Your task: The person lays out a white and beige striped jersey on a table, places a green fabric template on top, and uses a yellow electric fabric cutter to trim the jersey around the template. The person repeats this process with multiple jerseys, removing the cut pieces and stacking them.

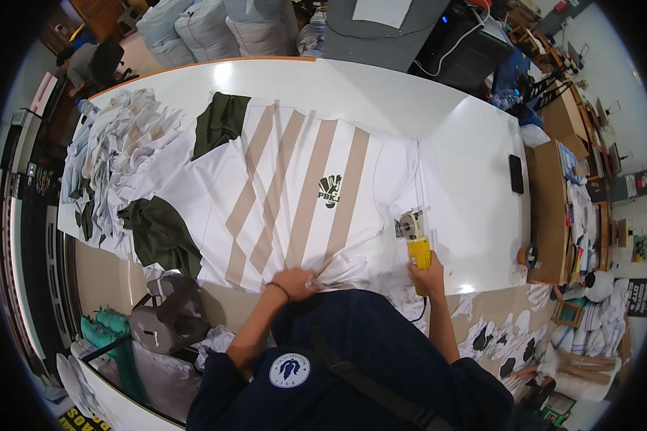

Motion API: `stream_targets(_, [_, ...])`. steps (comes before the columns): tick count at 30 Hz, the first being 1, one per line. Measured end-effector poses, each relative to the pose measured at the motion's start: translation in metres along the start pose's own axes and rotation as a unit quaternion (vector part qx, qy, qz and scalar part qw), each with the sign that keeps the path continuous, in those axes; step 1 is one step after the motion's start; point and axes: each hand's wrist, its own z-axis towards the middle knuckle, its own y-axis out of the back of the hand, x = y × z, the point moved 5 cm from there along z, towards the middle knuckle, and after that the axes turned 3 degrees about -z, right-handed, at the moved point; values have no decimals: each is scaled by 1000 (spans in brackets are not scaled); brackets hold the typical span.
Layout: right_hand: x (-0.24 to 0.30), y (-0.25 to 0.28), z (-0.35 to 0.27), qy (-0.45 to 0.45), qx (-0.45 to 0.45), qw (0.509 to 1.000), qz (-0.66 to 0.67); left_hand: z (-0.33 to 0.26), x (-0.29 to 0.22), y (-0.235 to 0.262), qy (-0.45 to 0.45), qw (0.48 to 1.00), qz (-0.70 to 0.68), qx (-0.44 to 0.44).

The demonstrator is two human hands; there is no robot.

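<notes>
Spread over the white table lies a white fabric piece (284,194) with beige slanted stripes, dark green parts at its left and a dark green emblem. My left hand (292,283) is closed on the bunched near edge of this fabric, close to my body. In my right hand (427,273) is a yellow handheld electric fabric cutter (418,253), gripped by its body. The cutter's metal head (410,225) stands on plain white fabric just right of the striped piece. Whether its blade touches the striped piece cannot be made out.
A heap of white, grey and beige cloth (126,136) covers the table's left end. Near the right edge lies a black phone (515,174), with a tape roll (528,256) below it. Fabric scraps (507,345) litter the floor at right. A person (83,66) sits far left.
</notes>
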Motion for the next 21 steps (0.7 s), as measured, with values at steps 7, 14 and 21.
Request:
stream_targets(7, [32,17,-10,0,37,978,-204,54,14,79,-59,926,54,-368])
stream_targets(14, [38,21,8,27,42,971,-233,51,-1,40,-77,948,147,-270])
stream_targets(21, [56,24,23,58,54,968,-237,46,7,34,-87,948,111,-285])
